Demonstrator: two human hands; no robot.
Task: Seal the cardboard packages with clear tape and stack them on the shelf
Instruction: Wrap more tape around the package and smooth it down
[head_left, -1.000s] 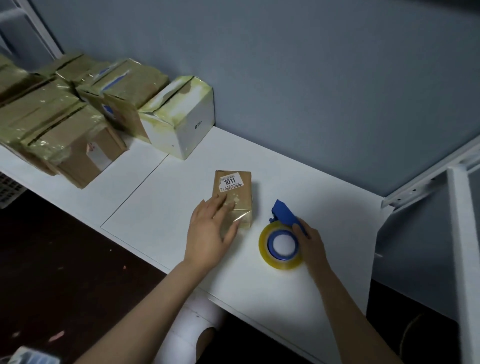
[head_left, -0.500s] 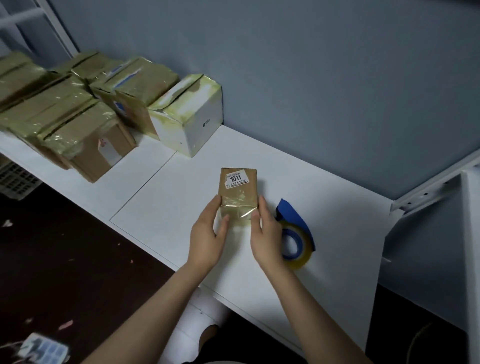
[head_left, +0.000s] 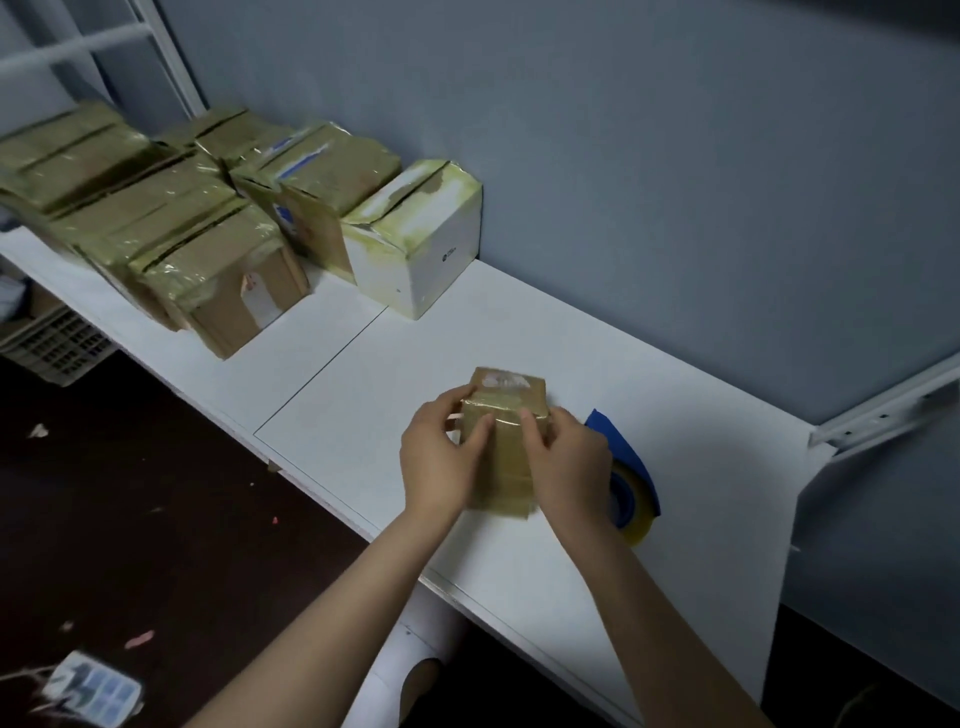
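Small package (head_left: 506, 441), centre of frame, over the white shelf (head_left: 571, 322). Left hand (head_left: 441, 457) grips its left side and right hand (head_left: 566, 462) its right. Their fingers curl round the edges and the thumbs press the glossy near face, probably to smooth the clear tape down. The box tips toward the camera (whether its lower edge touches the shelf cannot be told). Tape dispenser (head_left: 631, 483) lies just right of the right hand, held by neither, handy for another strip. Sealed packages (head_left: 208, 218) crowd the upper left against the wall (head_left: 675, 156), the likely destination.
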